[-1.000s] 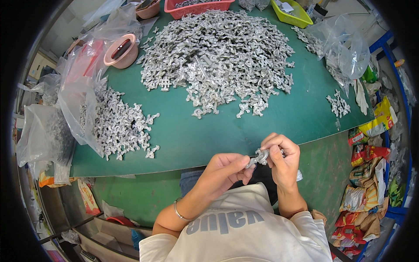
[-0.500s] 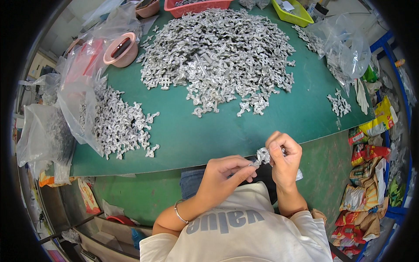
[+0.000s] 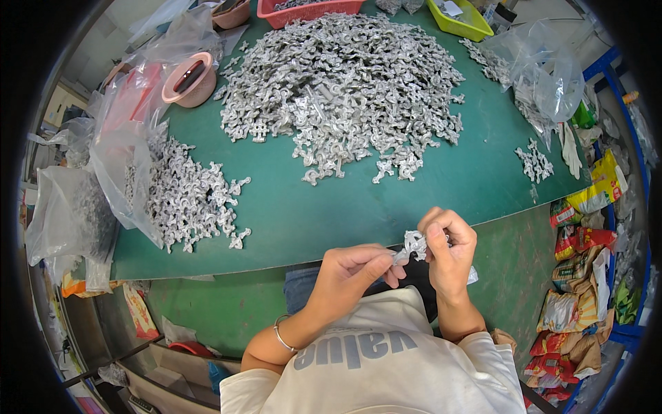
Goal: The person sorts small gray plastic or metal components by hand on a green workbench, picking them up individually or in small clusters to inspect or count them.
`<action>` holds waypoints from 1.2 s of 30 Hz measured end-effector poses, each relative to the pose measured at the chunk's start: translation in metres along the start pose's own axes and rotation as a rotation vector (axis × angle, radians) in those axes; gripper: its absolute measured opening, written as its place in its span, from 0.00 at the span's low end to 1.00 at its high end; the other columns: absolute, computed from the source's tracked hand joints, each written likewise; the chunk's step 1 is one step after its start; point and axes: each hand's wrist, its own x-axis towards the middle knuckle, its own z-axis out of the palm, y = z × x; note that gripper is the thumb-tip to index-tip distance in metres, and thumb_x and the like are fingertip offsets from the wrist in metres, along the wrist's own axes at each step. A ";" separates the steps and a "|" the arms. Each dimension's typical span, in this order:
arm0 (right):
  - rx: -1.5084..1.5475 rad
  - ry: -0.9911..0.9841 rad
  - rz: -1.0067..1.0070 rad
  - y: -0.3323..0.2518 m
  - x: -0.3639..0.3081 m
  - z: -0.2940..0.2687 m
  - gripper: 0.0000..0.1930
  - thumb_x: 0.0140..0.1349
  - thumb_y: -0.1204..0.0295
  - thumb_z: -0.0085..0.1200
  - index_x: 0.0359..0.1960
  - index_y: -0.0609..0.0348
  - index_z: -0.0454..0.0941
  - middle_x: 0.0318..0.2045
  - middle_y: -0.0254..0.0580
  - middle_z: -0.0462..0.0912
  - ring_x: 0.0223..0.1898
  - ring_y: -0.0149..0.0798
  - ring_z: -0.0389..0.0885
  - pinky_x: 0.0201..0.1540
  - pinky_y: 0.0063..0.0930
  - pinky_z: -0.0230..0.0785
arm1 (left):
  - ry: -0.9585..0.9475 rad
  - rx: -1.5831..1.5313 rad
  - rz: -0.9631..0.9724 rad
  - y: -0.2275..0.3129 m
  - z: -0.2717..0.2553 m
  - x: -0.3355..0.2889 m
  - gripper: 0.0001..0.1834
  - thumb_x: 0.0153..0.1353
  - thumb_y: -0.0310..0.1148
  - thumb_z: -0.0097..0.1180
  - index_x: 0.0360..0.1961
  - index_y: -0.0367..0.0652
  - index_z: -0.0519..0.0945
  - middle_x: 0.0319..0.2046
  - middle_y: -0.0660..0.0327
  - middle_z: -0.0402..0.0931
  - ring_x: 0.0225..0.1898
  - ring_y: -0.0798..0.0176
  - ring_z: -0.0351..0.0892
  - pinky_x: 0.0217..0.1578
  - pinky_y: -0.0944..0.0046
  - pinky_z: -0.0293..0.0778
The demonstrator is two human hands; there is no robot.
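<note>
A small silvery cast metal part [image 3: 413,243] is held between my two hands, just over the near edge of the green table. My left hand [image 3: 355,270] pinches its lower left end between thumb and fingers. At the other end, my right hand [image 3: 449,247] grips it with the thumb on top and the fingers curled. The fingers cover some of the part. A large heap of similar metal parts [image 3: 345,90] lies in the middle of the table, beyond my hands. To the left spreads a smaller heap of metal parts [image 3: 189,196].
Clear plastic bags [image 3: 121,172] stand at the left, near a pink bowl [image 3: 202,90] holding a dark-handled tool. A red basket [image 3: 310,12] and a yellow-green tray [image 3: 460,22] sit at the back. Several parts [image 3: 534,163] and a white glove [image 3: 569,152] lie at the right.
My left hand has shifted slightly left along the metal part, and more of the part's left end shows now. The right hand keeps its grip. The heaps look unchanged.
</note>
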 end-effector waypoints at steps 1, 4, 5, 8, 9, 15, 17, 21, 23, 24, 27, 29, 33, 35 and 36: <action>0.004 0.002 0.010 -0.001 0.000 0.000 0.09 0.57 0.75 0.50 0.21 0.63 0.68 0.20 0.31 0.69 0.18 0.19 0.60 0.20 0.13 0.50 | -0.006 -0.004 0.007 0.000 0.000 0.000 0.11 0.59 0.28 0.47 0.31 0.28 0.77 0.26 0.55 0.75 0.26 0.66 0.74 0.29 0.70 0.70; 0.011 -0.005 -0.015 0.001 0.000 -0.002 0.09 0.58 0.73 0.49 0.21 0.63 0.68 0.20 0.32 0.70 0.17 0.19 0.59 0.19 0.13 0.50 | -0.021 -0.014 0.021 0.001 0.002 0.001 0.13 0.60 0.29 0.46 0.31 0.28 0.77 0.26 0.55 0.75 0.26 0.66 0.73 0.30 0.70 0.70; 0.013 -0.009 -0.032 0.002 0.000 -0.002 0.10 0.59 0.73 0.48 0.21 0.64 0.68 0.21 0.33 0.70 0.17 0.19 0.59 0.18 0.12 0.50 | -0.025 -0.016 0.021 0.001 0.002 0.001 0.13 0.60 0.29 0.46 0.31 0.28 0.77 0.26 0.55 0.75 0.26 0.66 0.73 0.30 0.70 0.70; -0.005 -0.010 -0.058 0.000 -0.001 0.000 0.13 0.62 0.69 0.44 0.23 0.64 0.69 0.21 0.35 0.70 0.16 0.19 0.59 0.18 0.13 0.50 | -0.014 0.003 0.003 0.002 0.002 0.002 0.12 0.60 0.29 0.45 0.32 0.28 0.77 0.27 0.56 0.75 0.26 0.67 0.73 0.30 0.70 0.70; 0.002 -0.012 -0.064 0.001 -0.001 0.000 0.13 0.62 0.68 0.43 0.23 0.65 0.69 0.21 0.35 0.70 0.16 0.19 0.59 0.18 0.13 0.50 | -0.007 0.014 -0.005 0.002 0.002 0.002 0.12 0.60 0.28 0.45 0.32 0.28 0.77 0.27 0.56 0.75 0.25 0.67 0.73 0.30 0.70 0.69; 0.085 -0.034 -0.031 0.004 -0.004 -0.002 0.14 0.63 0.66 0.41 0.29 0.65 0.69 0.22 0.35 0.71 0.15 0.19 0.58 0.18 0.13 0.50 | -0.010 -0.008 -0.007 0.001 0.002 0.002 0.12 0.60 0.28 0.44 0.32 0.28 0.76 0.27 0.56 0.75 0.26 0.67 0.72 0.31 0.70 0.69; 0.117 -0.031 0.003 0.004 -0.005 -0.002 0.12 0.63 0.66 0.42 0.31 0.66 0.69 0.23 0.35 0.71 0.16 0.19 0.60 0.18 0.12 0.51 | -0.017 -0.024 -0.002 -0.001 0.001 0.003 0.12 0.60 0.27 0.44 0.33 0.28 0.77 0.27 0.56 0.75 0.26 0.67 0.72 0.31 0.70 0.69; -0.102 -0.090 0.095 -0.011 -0.003 0.009 0.09 0.60 0.70 0.45 0.33 0.64 0.69 0.23 0.33 0.71 0.18 0.22 0.64 0.18 0.12 0.56 | -0.040 0.104 0.116 -0.010 0.001 0.005 0.11 0.60 0.26 0.44 0.37 0.30 0.75 0.28 0.57 0.75 0.29 0.69 0.73 0.32 0.71 0.70; 0.285 -0.041 0.249 0.007 0.003 -0.002 0.08 0.59 0.70 0.46 0.33 0.63 0.69 0.21 0.33 0.70 0.16 0.24 0.64 0.18 0.14 0.59 | -0.050 0.223 0.137 -0.013 0.001 0.006 0.10 0.60 0.26 0.45 0.37 0.32 0.76 0.27 0.58 0.75 0.29 0.70 0.73 0.31 0.72 0.70; 0.478 -0.019 0.326 0.014 0.008 -0.009 0.08 0.59 0.70 0.46 0.33 0.63 0.68 0.21 0.33 0.69 0.16 0.25 0.63 0.18 0.15 0.60 | -0.053 0.281 0.148 -0.014 0.001 0.007 0.10 0.59 0.26 0.45 0.38 0.32 0.76 0.27 0.58 0.75 0.28 0.70 0.73 0.30 0.72 0.70; 0.990 0.070 0.413 0.019 0.023 -0.024 0.08 0.58 0.70 0.46 0.32 0.63 0.67 0.24 0.38 0.67 0.21 0.30 0.65 0.18 0.18 0.64 | -0.049 0.317 0.061 -0.013 -0.001 0.005 0.10 0.60 0.24 0.43 0.38 0.32 0.76 0.30 0.57 0.75 0.31 0.69 0.72 0.34 0.72 0.70; 1.140 0.070 0.380 0.026 0.034 -0.036 0.07 0.59 0.72 0.45 0.33 0.64 0.67 0.30 0.43 0.68 0.31 0.35 0.69 0.19 0.20 0.66 | -0.050 0.306 0.021 -0.015 -0.004 0.006 0.11 0.60 0.25 0.43 0.40 0.32 0.75 0.30 0.57 0.74 0.32 0.70 0.72 0.35 0.72 0.70; 0.801 0.318 0.331 0.041 0.055 -0.050 0.07 0.57 0.77 0.46 0.36 0.65 0.68 0.31 0.45 0.73 0.35 0.37 0.74 0.23 0.20 0.69 | -0.044 0.297 -0.019 -0.016 -0.005 0.006 0.11 0.60 0.25 0.43 0.41 0.32 0.75 0.31 0.58 0.74 0.33 0.70 0.72 0.36 0.72 0.70; 0.168 0.277 0.191 0.047 0.062 -0.051 0.10 0.56 0.76 0.49 0.39 0.65 0.69 0.26 0.42 0.74 0.29 0.34 0.75 0.24 0.19 0.68 | -0.050 0.296 -0.011 -0.019 -0.008 0.006 0.11 0.60 0.25 0.43 0.41 0.32 0.74 0.31 0.58 0.74 0.33 0.70 0.72 0.36 0.72 0.70; -0.146 0.249 0.115 0.048 0.064 -0.051 0.11 0.56 0.75 0.50 0.40 0.65 0.70 0.23 0.40 0.74 0.27 0.33 0.75 0.24 0.19 0.68 | -0.052 0.295 -0.006 -0.021 -0.009 0.007 0.11 0.60 0.25 0.43 0.41 0.32 0.74 0.31 0.58 0.74 0.33 0.70 0.72 0.36 0.72 0.70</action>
